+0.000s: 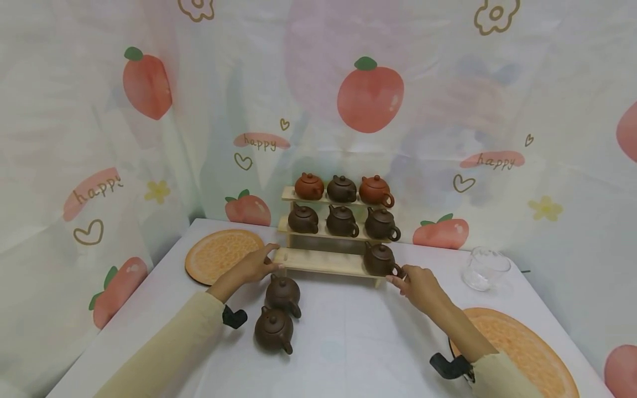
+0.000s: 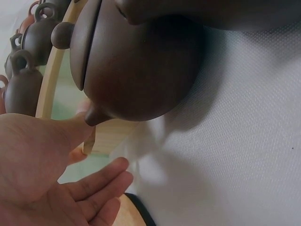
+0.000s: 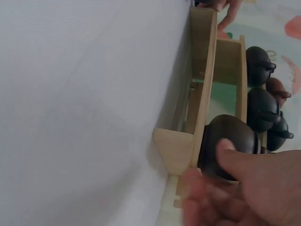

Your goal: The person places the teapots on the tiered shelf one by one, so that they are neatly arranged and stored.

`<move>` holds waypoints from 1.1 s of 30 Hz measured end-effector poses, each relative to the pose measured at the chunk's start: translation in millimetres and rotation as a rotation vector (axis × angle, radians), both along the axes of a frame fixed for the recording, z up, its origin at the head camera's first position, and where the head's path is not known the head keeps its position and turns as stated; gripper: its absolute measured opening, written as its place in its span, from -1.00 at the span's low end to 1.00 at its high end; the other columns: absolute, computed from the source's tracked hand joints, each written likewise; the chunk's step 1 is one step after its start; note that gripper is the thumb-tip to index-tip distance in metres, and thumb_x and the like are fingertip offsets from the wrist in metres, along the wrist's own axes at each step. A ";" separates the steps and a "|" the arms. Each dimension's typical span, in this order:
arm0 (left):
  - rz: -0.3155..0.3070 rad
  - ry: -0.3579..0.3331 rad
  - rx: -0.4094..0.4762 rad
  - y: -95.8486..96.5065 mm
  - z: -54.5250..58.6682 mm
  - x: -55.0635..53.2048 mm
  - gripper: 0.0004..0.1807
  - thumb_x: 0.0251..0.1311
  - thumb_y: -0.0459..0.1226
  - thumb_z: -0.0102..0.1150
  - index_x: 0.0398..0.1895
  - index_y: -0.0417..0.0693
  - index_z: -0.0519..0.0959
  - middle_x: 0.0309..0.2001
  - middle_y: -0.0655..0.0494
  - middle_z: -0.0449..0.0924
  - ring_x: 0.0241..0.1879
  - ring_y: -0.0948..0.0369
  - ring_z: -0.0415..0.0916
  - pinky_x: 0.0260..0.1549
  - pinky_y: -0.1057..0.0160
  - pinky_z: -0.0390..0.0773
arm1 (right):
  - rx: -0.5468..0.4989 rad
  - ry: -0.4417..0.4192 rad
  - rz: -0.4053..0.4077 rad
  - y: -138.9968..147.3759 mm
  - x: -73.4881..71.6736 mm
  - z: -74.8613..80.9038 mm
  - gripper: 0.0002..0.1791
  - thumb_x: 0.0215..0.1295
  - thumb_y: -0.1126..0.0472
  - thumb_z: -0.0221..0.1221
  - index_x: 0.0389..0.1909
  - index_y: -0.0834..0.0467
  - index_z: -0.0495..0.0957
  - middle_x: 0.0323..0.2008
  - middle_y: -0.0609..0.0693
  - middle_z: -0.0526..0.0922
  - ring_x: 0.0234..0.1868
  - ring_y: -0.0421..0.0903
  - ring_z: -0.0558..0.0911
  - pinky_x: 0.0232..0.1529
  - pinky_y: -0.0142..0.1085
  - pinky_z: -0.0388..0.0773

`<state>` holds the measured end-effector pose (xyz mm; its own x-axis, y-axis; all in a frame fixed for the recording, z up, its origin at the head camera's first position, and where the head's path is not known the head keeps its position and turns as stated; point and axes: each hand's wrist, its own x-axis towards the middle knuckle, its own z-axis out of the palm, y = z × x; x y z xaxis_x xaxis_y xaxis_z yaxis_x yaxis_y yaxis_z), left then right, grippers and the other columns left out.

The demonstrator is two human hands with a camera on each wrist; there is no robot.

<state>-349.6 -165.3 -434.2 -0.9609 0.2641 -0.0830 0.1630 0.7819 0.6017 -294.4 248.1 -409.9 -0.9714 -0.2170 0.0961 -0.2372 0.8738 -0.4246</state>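
Observation:
A three-tier wooden rack (image 1: 323,262) stands at the back of the table. My left hand (image 1: 256,264) grips the left end of its lowest shelf between thumb and fingers; a teapot's spout hides part of that in the left wrist view. My right hand (image 1: 422,287) holds the shelf's right end, its thumb overlapping the dark brown teapot (image 1: 380,260) there in the right wrist view and its fingers (image 3: 192,188) low at the shelf end. Two more dark brown teapots, a farther one (image 1: 282,293) and a nearer one (image 1: 273,330), sit on the table beside my left hand.
Several teapots, reddish ones (image 1: 309,187) and dark ones (image 1: 302,218), fill the upper two tiers. An orange round mat (image 1: 219,254) lies at the left, another (image 1: 522,345) under my right forearm. A clear glass bowl (image 1: 483,271) stands at the right, near the patterned cloth backdrop.

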 end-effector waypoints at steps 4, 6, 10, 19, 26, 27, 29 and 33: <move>0.003 0.000 -0.001 -1.2 -1.4 -1.3 -0.29 0.52 -0.05 0.24 0.58 -0.12 0.27 0.11 -0.33 0.67 0.05 -0.12 0.67 -0.01 -0.10 0.65 | 0.101 -0.173 -0.007 -3.1 6.9 -2.3 -0.57 0.48 -0.03 0.31 -0.40 0.28 0.63 -0.63 0.00 0.60 -0.52 -0.11 0.52 -0.42 -0.24 0.44; 0.007 -0.001 -0.002 -1.7 -1.8 -1.5 -0.28 0.52 -0.05 0.24 0.59 -0.11 0.27 0.12 -0.33 0.67 0.04 -0.11 0.67 -0.02 -0.09 0.65 | 0.130 -0.216 0.009 -9.9 11.4 -5.5 -0.56 0.46 -0.07 0.32 -0.46 0.22 0.63 -0.65 -0.02 0.59 -0.52 -0.12 0.52 -0.41 -0.25 0.44; -0.002 0.003 0.001 -2.2 -1.2 -0.6 -0.28 0.52 -0.05 0.23 0.58 -0.13 0.26 0.10 -0.32 0.69 0.01 -0.09 0.68 -0.05 -0.06 0.66 | 0.114 -0.185 0.056 -36.0 22.1 -14.1 -0.55 0.43 -0.10 0.33 -0.51 0.17 0.61 -0.66 -0.05 0.57 -0.50 -0.13 0.52 -0.38 -0.21 0.46; -0.014 0.011 0.022 -2.4 -0.4 0.5 -0.30 0.53 -0.08 0.23 0.58 -0.16 0.26 0.06 -0.30 0.71 -0.05 -0.05 0.68 -0.08 -0.04 0.65 | -0.004 -0.072 0.260 -114.7 38.7 -31.0 -0.50 0.49 -0.20 0.23 -0.51 0.09 0.58 -0.59 -0.14 0.55 -0.51 -0.18 0.46 -0.38 -0.22 0.47; -0.012 0.021 0.018 -1.9 -3.3 -1.6 -0.30 0.52 -0.06 0.24 0.58 -0.13 0.28 0.08 -0.30 0.70 0.00 -0.07 0.68 -0.04 -0.06 0.64 | -0.062 -0.107 0.367 -151.3 42.5 -28.3 -0.45 0.51 -0.30 0.16 -0.45 0.08 0.63 -0.59 -0.18 0.56 -0.55 -0.24 0.48 -0.44 -0.30 0.45; -0.013 0.023 0.016 -2.2 -3.4 -1.9 -0.30 0.52 -0.06 0.24 0.58 -0.13 0.28 0.08 -0.30 0.70 0.00 -0.07 0.68 -0.04 -0.06 0.64 | -0.063 -0.109 0.373 -153.9 42.1 -28.8 -0.46 0.50 -0.29 0.18 -0.46 0.08 0.62 -0.59 -0.19 0.56 -0.56 -0.24 0.48 -0.45 -0.31 0.45; -0.014 0.022 0.015 -2.5 -3.1 -2.0 -0.29 0.52 -0.06 0.24 0.58 -0.13 0.28 0.08 -0.29 0.70 -0.02 -0.06 0.68 -0.06 -0.04 0.65 | -0.062 -0.108 0.380 -157.3 41.1 -29.5 -0.50 0.49 -0.25 0.22 -0.46 0.08 0.61 -0.59 -0.19 0.55 -0.56 -0.25 0.47 -0.47 -0.32 0.44; -0.016 0.014 0.017 -2.8 -1.1 -1.3 -0.29 0.52 -0.06 0.24 0.58 -0.14 0.27 0.07 -0.29 0.70 -0.04 -0.05 0.68 -0.09 -0.03 0.65 | -0.039 -0.070 0.390 -160.2 37.4 -31.0 -0.59 0.49 -0.12 0.28 -0.46 0.09 0.58 -0.61 -0.17 0.53 -0.57 -0.26 0.45 -0.49 -0.33 0.43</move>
<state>-350.9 -168.1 -435.4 -0.9575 0.2810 -0.0651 0.1840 0.7690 0.6121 -257.0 87.9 -440.9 -0.8211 -0.5688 0.0480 -0.5177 0.7065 -0.4826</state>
